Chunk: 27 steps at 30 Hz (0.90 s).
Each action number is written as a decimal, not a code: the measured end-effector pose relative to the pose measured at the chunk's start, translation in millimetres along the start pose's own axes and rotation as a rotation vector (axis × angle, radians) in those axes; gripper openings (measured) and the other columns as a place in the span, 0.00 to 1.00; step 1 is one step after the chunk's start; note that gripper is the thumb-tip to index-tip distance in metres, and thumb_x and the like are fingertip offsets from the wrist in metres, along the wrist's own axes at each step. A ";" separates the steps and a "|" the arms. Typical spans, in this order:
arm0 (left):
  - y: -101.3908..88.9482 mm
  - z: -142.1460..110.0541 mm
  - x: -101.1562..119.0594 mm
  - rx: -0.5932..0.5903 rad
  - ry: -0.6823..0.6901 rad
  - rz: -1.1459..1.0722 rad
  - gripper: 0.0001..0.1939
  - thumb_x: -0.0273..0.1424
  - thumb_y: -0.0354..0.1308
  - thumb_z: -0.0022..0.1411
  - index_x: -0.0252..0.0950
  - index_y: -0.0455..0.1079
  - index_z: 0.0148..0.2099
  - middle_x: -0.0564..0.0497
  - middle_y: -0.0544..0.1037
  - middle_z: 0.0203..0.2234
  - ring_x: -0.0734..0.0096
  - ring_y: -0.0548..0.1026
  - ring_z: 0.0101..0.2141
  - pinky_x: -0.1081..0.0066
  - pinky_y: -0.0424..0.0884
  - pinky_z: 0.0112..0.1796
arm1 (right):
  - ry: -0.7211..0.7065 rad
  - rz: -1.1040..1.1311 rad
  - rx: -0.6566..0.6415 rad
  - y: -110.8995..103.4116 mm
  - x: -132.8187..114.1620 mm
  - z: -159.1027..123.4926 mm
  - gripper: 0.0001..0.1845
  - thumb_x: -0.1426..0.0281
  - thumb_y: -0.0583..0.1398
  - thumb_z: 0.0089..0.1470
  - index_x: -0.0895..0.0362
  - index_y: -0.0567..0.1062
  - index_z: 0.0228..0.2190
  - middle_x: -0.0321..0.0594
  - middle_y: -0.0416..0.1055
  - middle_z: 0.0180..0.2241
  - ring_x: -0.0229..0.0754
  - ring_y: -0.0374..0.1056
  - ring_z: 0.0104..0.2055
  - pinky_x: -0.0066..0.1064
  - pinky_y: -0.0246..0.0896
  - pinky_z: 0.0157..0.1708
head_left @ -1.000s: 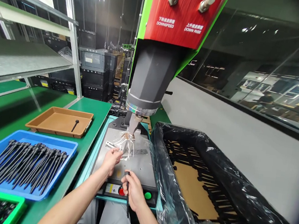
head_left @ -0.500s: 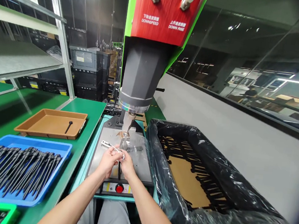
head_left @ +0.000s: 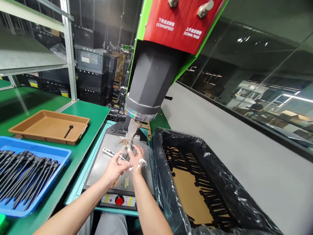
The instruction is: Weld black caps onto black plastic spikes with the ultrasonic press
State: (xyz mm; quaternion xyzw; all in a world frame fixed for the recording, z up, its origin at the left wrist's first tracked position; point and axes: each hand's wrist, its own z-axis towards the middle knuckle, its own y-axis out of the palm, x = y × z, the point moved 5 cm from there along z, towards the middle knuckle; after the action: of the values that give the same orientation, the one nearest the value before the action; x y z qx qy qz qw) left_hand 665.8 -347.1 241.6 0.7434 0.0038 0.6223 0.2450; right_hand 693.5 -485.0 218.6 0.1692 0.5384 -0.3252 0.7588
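My right hand (head_left: pixel 137 158) reaches to the small metal fixture (head_left: pixel 125 143) under the machine's horn (head_left: pixel 133 129). Its fingertips close on a small black part (head_left: pixel 132 148) at the fixture; most of that part is hidden. Lower and to the left, my left hand (head_left: pixel 115 168) pinches a thin, light-coloured piece whose kind I cannot make out. Clear plastic film (head_left: pixel 148 155) surrounds the fixture and partly veils my right hand. Beside my left fingers, a silver bar-like piece (head_left: pixel 108 152) lies on the metal base plate (head_left: pixel 96 171).
A red button (head_left: pixel 119 200) sits at the base's front. On the left stand a blue tray (head_left: pixel 68 156) of black rods with thick heads, a brown tray (head_left: pixel 45 122) with one black piece, and a green bin (head_left: pixel 0 222). Right is a film-lined box (head_left: pixel 164 171) holding black parts.
My right hand has moved forward and up to the fixture, away from my left fingers. The black rod that hung below my hands no longer shows there. The view has shifted slightly.
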 end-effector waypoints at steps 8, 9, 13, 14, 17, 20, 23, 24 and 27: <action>0.6 3.4 2.5 -0.012 0.021 0.008 0.54 0.34 0.71 0.43 0.29 0.48 0.68 0.52 0.77 0.22 0.73 0.71 0.22 0.76 0.55 0.20 | 0.039 0.059 -0.114 18.4 1.0 25.5 0.18 0.59 0.63 0.47 0.54 0.77 0.39 0.43 0.75 0.44 0.49 0.66 0.50 0.40 0.56 0.54; 0.2 4.0 2.3 -0.011 0.021 0.013 0.53 0.34 0.70 0.44 0.29 0.48 0.68 0.51 0.77 0.23 0.73 0.71 0.22 0.76 0.55 0.21 | 0.069 0.079 -0.122 21.5 2.8 27.6 0.19 0.59 0.63 0.46 0.55 0.76 0.40 0.43 0.75 0.44 0.49 0.67 0.49 0.40 0.57 0.53; -2.3 7.0 0.3 -0.005 0.009 0.017 0.51 0.33 0.69 0.45 0.28 0.48 0.67 0.49 0.78 0.24 0.73 0.72 0.23 0.76 0.56 0.21 | 0.198 0.180 -0.148 31.0 9.4 29.9 0.23 0.59 0.64 0.45 0.56 0.75 0.42 0.43 0.77 0.38 0.48 0.72 0.40 0.38 0.63 0.44; -3.2 7.8 -0.4 -0.004 0.007 0.013 0.51 0.33 0.69 0.45 0.28 0.49 0.67 0.49 0.78 0.24 0.72 0.72 0.23 0.76 0.56 0.21 | 0.213 0.191 -0.151 31.7 9.8 29.7 0.24 0.59 0.65 0.44 0.57 0.74 0.42 0.42 0.77 0.37 0.47 0.72 0.38 0.37 0.64 0.42; -5.4 10.2 -2.7 -0.003 -0.003 -0.001 0.52 0.31 0.69 0.44 0.27 0.48 0.67 0.49 0.78 0.24 0.72 0.72 0.22 0.75 0.56 0.21 | 0.214 0.203 -0.162 30.3 7.7 29.5 0.22 0.58 0.64 0.45 0.56 0.75 0.41 0.42 0.77 0.36 0.46 0.72 0.36 0.35 0.65 0.38; -6.4 11.6 -5.7 0.003 -0.023 -0.008 0.53 0.31 0.70 0.42 0.29 0.49 0.67 0.50 0.78 0.24 0.72 0.72 0.22 0.75 0.56 0.21 | 0.183 0.207 -0.176 27.5 3.7 30.4 0.19 0.57 0.61 0.48 0.56 0.78 0.38 0.42 0.77 0.37 0.48 0.71 0.41 0.35 0.65 0.40; -6.3 12.0 -7.1 -0.002 -0.021 -0.017 0.53 0.32 0.70 0.41 0.30 0.50 0.67 0.52 0.77 0.22 0.71 0.72 0.22 0.75 0.56 0.21 | 0.175 0.206 -0.170 24.5 5.5 30.2 0.19 0.57 0.62 0.48 0.55 0.79 0.39 0.44 0.77 0.42 0.49 0.69 0.48 0.37 0.64 0.46; -6.5 12.0 -7.3 -0.002 -0.016 -0.021 0.53 0.32 0.70 0.42 0.29 0.50 0.67 0.52 0.77 0.21 0.71 0.71 0.22 0.75 0.56 0.21 | 0.184 0.221 -0.169 23.6 8.3 29.3 0.20 0.57 0.62 0.48 0.55 0.78 0.40 0.44 0.76 0.44 0.49 0.68 0.50 0.37 0.63 0.48; -9.1 12.3 -9.0 0.013 -0.013 -0.020 0.53 0.32 0.70 0.42 0.29 0.50 0.67 0.53 0.76 0.20 0.71 0.71 0.21 0.75 0.56 0.21 | 0.218 0.321 -0.165 20.0 21.9 24.1 0.22 0.55 0.57 0.53 0.52 0.76 0.46 0.43 0.72 0.51 0.46 0.66 0.54 0.35 0.63 0.49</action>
State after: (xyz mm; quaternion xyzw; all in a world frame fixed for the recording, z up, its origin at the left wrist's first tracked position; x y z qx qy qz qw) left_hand 678.0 -346.4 228.6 0.7491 0.0137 0.6148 0.2465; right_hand 728.6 -491.8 205.1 0.2243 0.6080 -0.1348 0.7496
